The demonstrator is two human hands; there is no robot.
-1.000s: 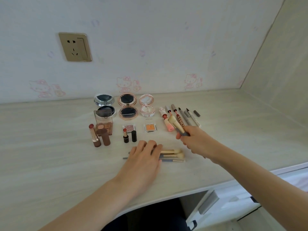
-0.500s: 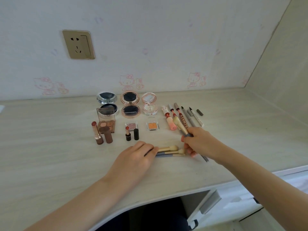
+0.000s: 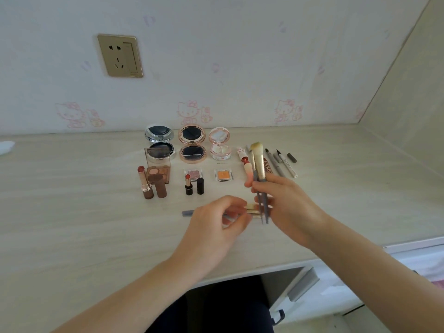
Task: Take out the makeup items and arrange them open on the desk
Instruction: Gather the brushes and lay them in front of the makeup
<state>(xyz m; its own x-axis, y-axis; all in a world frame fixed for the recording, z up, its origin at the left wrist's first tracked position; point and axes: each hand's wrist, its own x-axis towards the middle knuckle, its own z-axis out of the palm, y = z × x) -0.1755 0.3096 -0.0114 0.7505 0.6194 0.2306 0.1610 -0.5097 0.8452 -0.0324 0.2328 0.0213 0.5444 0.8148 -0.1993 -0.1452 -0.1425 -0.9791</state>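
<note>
My right hand (image 3: 286, 203) grips two makeup brushes (image 3: 258, 162) upright, bristles up, grey handles hanging below the fingers. My left hand (image 3: 216, 224) pinches another brush (image 3: 187, 213) that lies flat on the desk (image 3: 72, 212); its grey handle end sticks out to the left. Behind them, open compacts (image 3: 192, 150) form a back row. An eyeshadow palette (image 3: 158, 171), two small pans (image 3: 223, 175) and uncapped lipsticks (image 3: 144, 186) stand in front. Pens and liners (image 3: 281, 164) lie at the right.
A wall socket (image 3: 120, 56) is on the papered back wall. A side wall closes off the right. A white drawer unit (image 3: 336, 284) sits below the desk's front edge at the right. Something white (image 3: 6, 146) lies at the far left edge.
My right hand has lifted and turned its brushes upright, now holding two. My left hand went from lying flat on the brushes to pinching one. The camera has moved closer.
</note>
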